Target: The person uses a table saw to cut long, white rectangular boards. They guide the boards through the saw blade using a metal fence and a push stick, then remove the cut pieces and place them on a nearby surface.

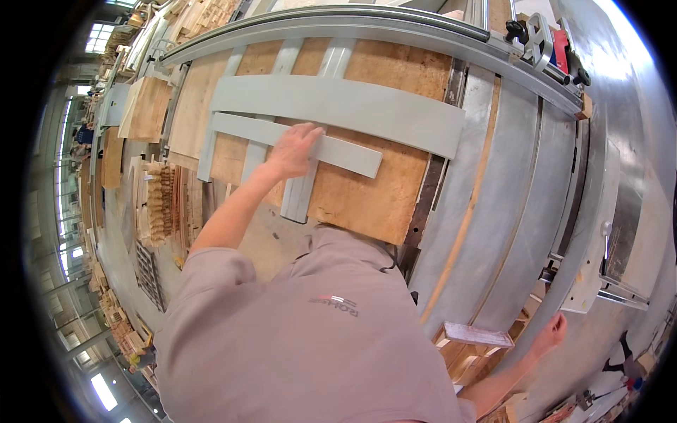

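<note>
As a person in a taupe shirt [303, 338] leans over a workshop machine, two pale grey strips, one wide [331, 102] and one narrow [345, 155], lie side by side across three light metal bars [300, 190] above a tan board [367, 204]. From where I stand, the left hand [293, 149] reaches across the narrow strip, fingers close together and bent toward its far edge, palm low over its face. The strip runs directly beneath the fingers and shows on both sides of them, its right end free on the near side of the wide strip. Between the two pieces is a thin gap that widens to the right, with the fingertips at its edge. I cannot tell whether the thumb closes on the strip or the hand only presses it.

Well apart, at the far right, the right hand [550, 337] curls partly inward near the corner of a white panel [584, 282]; I cannot tell whether it grips anything. One long metal fence [331, 28] spans the far side, carrying one fixture [540, 44] with two black knobs and a red part. Broad grey metal tabletops [451, 211] stand to the right of the board. On the shirt's chest, dark lettering sits by one small red mark.
</note>
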{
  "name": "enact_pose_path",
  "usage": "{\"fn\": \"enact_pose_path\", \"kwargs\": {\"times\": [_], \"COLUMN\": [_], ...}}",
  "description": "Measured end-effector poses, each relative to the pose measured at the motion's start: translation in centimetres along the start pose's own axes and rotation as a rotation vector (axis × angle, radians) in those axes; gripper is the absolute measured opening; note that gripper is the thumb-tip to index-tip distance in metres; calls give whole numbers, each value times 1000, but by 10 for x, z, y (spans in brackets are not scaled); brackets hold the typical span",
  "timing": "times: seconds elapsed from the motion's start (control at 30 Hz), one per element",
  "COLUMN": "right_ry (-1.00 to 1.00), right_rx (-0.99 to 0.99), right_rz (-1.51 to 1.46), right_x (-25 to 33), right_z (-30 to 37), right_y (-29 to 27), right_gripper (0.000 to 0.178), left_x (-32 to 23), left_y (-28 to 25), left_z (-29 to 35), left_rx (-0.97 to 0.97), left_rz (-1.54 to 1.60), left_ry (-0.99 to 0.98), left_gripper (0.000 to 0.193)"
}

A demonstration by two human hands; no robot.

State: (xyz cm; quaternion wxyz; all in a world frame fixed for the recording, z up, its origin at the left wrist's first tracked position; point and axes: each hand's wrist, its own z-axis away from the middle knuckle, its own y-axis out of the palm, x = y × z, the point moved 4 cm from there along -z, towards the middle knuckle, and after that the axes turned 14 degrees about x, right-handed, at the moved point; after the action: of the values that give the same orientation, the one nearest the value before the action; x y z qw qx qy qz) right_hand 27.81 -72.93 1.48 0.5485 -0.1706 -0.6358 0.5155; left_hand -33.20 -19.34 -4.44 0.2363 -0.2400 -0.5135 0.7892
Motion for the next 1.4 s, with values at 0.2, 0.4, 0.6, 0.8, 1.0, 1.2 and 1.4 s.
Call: {"fn": "enact_pose_path", "kwargs": {"times": [0.2, 0.4, 0.6, 0.8, 1.0, 1.2, 1.4], "right_ry": [-600, -818, -1033, -883, -425, 71, 170], "right_rx": [119, 328, 392, 293, 98, -72, -15], "right_rz": [265, 133, 297, 540, 292, 345, 286], "right_x": [166, 261, 342, 263, 135, 39, 16], "right_z": [37, 88, 119, 107, 114, 99, 40], "right_y": [91, 158, 153, 148, 59, 32, 43], "right_gripper": [15, 27, 69, 76, 79, 79, 81], "left_x": [37, 15, -106, -258, -387, -460, -558], "left_y": [-2, -11, -24, -67, -96, -27, 8], "left_z": [-10, -10, -2, -2, -25, -116, -224], "left_rx": [46, 88, 36, 5, -381, -154, -240], "left_rz": [-89, 39, 134, 211, 321, 681, 581], "left_ry": [115, 233, 589, 893, 1234, 868, 788], "left_gripper": [68, 61, 79, 75, 59, 53, 71]}}
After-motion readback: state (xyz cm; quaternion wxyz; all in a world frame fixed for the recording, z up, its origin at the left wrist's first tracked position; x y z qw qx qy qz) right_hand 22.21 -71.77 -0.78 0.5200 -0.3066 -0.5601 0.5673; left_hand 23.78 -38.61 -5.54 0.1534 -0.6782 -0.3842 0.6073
